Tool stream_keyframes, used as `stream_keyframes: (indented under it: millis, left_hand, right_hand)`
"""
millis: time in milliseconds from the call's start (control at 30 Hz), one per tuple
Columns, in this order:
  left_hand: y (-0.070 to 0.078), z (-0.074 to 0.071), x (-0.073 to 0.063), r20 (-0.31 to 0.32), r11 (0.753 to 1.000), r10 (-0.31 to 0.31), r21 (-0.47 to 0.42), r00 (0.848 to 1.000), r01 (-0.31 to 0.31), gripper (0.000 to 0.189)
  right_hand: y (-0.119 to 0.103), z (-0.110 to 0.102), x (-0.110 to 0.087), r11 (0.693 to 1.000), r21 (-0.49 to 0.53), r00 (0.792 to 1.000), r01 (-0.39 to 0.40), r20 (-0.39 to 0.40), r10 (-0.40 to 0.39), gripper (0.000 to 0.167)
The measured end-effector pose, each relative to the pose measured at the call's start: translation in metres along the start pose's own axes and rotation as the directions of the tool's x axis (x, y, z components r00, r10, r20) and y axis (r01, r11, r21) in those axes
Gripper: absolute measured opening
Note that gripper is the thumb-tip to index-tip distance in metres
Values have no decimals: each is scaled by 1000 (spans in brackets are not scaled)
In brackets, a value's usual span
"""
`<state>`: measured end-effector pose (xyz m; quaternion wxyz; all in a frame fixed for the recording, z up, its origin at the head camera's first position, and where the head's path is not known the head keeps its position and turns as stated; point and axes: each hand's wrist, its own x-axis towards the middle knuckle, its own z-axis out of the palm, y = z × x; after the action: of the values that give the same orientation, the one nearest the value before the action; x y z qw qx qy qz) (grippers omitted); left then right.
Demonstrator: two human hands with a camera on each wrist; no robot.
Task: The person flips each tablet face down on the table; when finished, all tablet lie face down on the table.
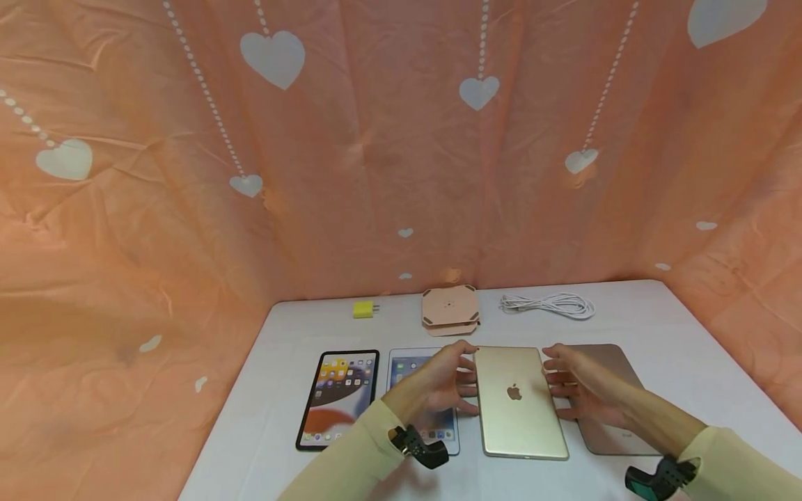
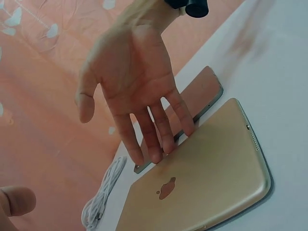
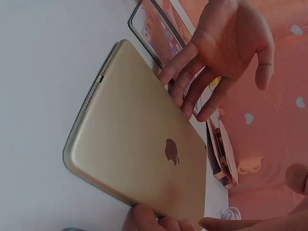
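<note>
A gold tablet [image 1: 523,417] lies face down on the white table, its apple logo up, between my two hands. My left hand [image 1: 441,381] is at its left edge, fingers loosely extended; it partly covers a white-framed tablet [image 1: 410,363] with a lit screen. At the opposite edge is my right hand [image 1: 583,383], fingers likewise extended, reaching over a grey tablet [image 1: 604,438] that lies face down. In the left wrist view, the right hand's fingertips [image 2: 168,146] are right at the gold tablet's long edge. The right wrist view shows the left hand [image 3: 228,43] with spread, relaxed fingers.
A black-framed tablet [image 1: 341,396] with a lit screen lies at the left. Along the back of the table [image 1: 313,327] are a yellow plug adapter [image 1: 363,309], a folded pinkish-beige stand-like piece [image 1: 450,306] and a coiled white cable [image 1: 551,304]. Orange curtain [image 1: 376,174] surrounds the table.
</note>
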<state>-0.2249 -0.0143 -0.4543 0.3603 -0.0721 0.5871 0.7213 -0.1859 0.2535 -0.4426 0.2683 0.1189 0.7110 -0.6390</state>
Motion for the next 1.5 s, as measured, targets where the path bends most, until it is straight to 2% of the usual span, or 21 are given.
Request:
stream_keyframes:
  millis: [167, 333, 533, 700, 867, 1067, 1167, 1300, 1400, 1500]
  left_hand:
    - [1, -5, -5, 38, 1000, 11, 2, 999, -11, 74]
    - [-1, -19, -16, 95, 998, 59, -3, 994, -59, 72]
    - [6, -51, -35, 123, 996, 85, -18, 989, -83, 63]
    - [13, -83, -53, 130, 996, 93, -27, 987, -90, 58]
    - [12, -114, -68, 89, 994, 104, -22, 991, -103, 58]
    - [5, -140, -77, 3, 995, 88, 38, 996, -88, 58]
    - [2, -148, -80, -63, 993, 75, 98, 995, -69, 61]
    - [3, -152, -83, -144, 985, 83, 163, 986, -59, 67]
    - [6, -153, -84, -171, 979, 101, 194, 980, -67, 70]
    - [9, -150, -85, -169, 973, 99, 223, 981, -60, 73]
  right_hand:
    - [-5, -1, -3, 1000, -8, 1000, 4, -13, -4, 89]
    - [-11, -1, -6, 999, -1, 999, 48, 18, -48, 84]
    - [-19, 5, -9, 993, 92, 988, 73, 131, -85, 88]
    - [-19, 17, -7, 968, 240, 958, 76, 252, -138, 88]
    - [-17, 44, 0, 933, 358, 934, 25, 323, -149, 85]
    - [-8, 76, 12, 920, 390, 940, -44, 328, -94, 86]
    - [-2, 86, 16, 921, 387, 951, -55, 301, -70, 87]
    - [1, 96, 21, 919, 390, 963, -53, 264, -57, 90]
    - [1, 102, 24, 917, 395, 966, -48, 251, -57, 91]
    - [0, 106, 27, 917, 396, 964, -44, 258, -65, 90]
